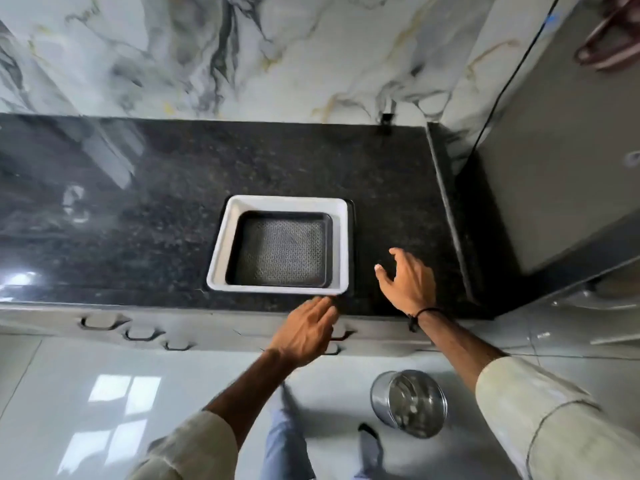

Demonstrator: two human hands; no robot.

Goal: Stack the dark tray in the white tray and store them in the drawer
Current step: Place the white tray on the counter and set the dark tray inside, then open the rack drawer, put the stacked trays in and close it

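I see the perforated dark tray (282,252) nested in the glossy white tray (341,244) on the speckled table (156,202). My left hand (306,332) and right hand (408,282) hover spread, empty.

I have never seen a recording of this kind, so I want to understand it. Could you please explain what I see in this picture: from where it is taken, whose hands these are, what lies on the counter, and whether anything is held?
There is no machine here. A person wears a wide-angle camera on the head, so you look down at their own arms.

On the dark stone counter sits a white tray, and a dark tray with a patterned bottom lies inside it. The stacking looks done.

The left hand is at the near edge of the white tray. The right hand is open above the counter, beside the tray. Neither hand holds anything.

Below the counter edge are drawer handles. A steel bucket stands on the floor.
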